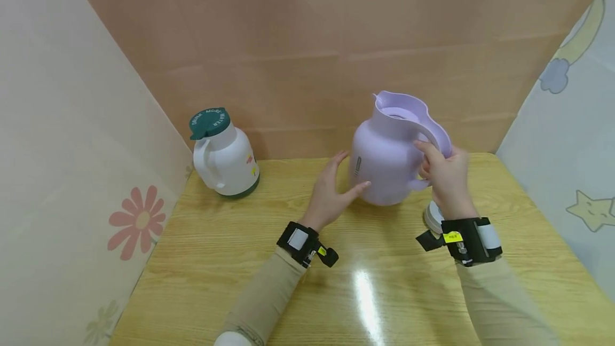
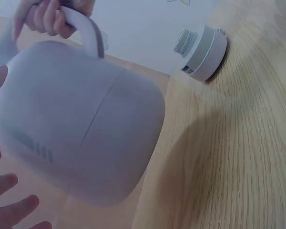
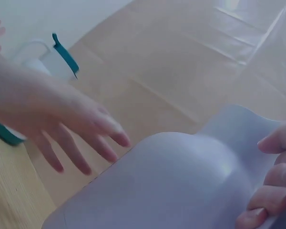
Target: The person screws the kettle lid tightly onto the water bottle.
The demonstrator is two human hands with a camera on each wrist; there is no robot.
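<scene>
A lilac jug [image 1: 386,159] with its top open stands on the wooden table [image 1: 240,260] near the back wall. My right hand [image 1: 444,172] grips its curved handle [image 1: 437,135]; the curled fingers [image 3: 271,188] show in the right wrist view. My left hand [image 1: 331,188] has straight fingers and rests its thumb against the jug's left side [image 2: 71,129]. The jug's white lid [image 2: 202,52] lies on the table to the right, partly hidden behind my right wrist [image 1: 434,217].
A white jug [image 1: 223,156] with a dark green lid stands at the back left corner. Patterned screens close in the table on the left, back and right. Bare wood stretches in front of my arms.
</scene>
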